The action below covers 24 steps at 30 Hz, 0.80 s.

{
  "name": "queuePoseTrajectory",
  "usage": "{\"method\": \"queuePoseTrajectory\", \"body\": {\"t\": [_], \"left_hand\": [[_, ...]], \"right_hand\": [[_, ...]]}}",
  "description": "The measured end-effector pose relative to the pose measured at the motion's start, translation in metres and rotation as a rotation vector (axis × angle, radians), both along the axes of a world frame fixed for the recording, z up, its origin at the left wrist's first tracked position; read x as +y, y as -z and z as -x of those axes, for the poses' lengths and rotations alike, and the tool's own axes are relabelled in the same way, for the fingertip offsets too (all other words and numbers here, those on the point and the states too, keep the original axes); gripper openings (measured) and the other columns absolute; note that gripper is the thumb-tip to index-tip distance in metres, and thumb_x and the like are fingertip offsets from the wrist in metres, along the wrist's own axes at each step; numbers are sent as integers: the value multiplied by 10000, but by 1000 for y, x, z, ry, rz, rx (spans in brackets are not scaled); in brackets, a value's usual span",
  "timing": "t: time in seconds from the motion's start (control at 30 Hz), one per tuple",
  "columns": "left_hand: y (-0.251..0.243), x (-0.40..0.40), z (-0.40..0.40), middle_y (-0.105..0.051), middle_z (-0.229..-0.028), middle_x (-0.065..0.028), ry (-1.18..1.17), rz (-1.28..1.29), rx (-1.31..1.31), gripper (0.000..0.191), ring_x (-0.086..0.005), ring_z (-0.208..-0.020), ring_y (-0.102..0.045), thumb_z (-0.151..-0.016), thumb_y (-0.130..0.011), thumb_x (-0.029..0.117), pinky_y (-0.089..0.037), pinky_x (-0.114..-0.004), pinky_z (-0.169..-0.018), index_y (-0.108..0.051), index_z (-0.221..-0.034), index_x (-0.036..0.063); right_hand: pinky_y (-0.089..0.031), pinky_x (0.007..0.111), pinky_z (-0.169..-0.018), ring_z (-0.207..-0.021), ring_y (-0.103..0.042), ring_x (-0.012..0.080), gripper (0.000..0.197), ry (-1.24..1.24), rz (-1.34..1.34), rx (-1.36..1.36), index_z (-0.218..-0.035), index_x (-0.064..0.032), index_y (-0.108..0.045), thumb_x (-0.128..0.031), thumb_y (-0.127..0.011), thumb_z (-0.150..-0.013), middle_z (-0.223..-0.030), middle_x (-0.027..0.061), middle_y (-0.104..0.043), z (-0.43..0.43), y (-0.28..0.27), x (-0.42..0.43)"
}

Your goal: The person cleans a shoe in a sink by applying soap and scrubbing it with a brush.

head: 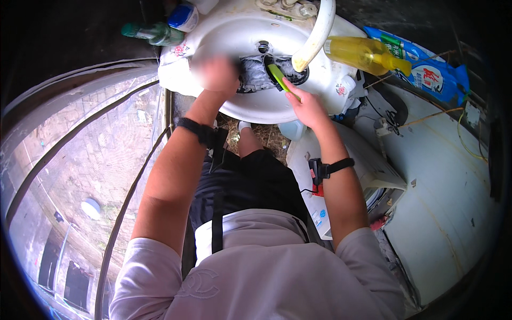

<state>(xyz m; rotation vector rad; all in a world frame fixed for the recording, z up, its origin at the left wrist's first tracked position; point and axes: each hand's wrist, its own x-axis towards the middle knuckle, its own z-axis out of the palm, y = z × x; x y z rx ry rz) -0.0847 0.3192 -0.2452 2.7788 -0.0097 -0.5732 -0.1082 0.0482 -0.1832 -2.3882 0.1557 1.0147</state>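
Before me is a white ceramic washbasin (pixel 260 112). In it lies a black item wet with suds (pixel 256 74), which looks like a shoe. My left hand (pixel 218 76) is at the item's left end; blur hides the fingers, so their grip cannot be told. My right hand (pixel 308 106) grips the lower end of a bright green handle, which looks like a scrubbing brush (pixel 277 75). Its upper end rests against the dark item, right of the middle. Any bristles are hidden from view. The drain hole (pixel 263 47) shows just behind the item.
A white curved spout (pixel 316 36) hangs over the basin's right side. On the rim stand a green bottle (pixel 166 34) and a blue-and-white tub (pixel 184 18). A yellow pump bottle (pixel 356 54) and blue detergent bag (pixel 424 68) lie rightward. A white appliance (pixel 348 160) stands below.
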Motion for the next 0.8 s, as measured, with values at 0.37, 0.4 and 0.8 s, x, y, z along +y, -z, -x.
{"method": "queuePoseTrajectory", "body": {"t": [0.37, 0.4, 0.8], "left_hand": [[32, 27, 16, -635, -1019, -35, -422, 1228, 148, 183, -138, -948, -581, -997, -684, 212, -499, -330, -898, -660, -1068, 46], [28, 29, 15, -635, -1019, -35, -425, 1224, 149, 183, -138, -948, -581, -997, -684, 212, -499, -330, -898, -660, -1068, 46], [2, 47, 24, -601, -1076, 42, -780, 1487, 383, 272, -57, -960, -561, -1020, -651, 372, -494, -241, -812, -644, -1206, 172]], "right_hand": [[-541, 539, -741, -813, -693, 434, 347, -456, 38, -249, -1385, -206, -566, -334, -547, -1063, -850, 186, -728, -17, -8, -21], [-525, 532, -784, -929, -702, 382, 278, -489, 55, -277, -1249, -142, -581, -336, -567, -1050, -948, 149, -728, -20, -7, -18], [-482, 437, -994, -1179, -588, 280, 433, -674, -41, -637, -1274, -162, -684, 10, -563, -896, -1173, 66, -634, -34, -1, 17]]}}
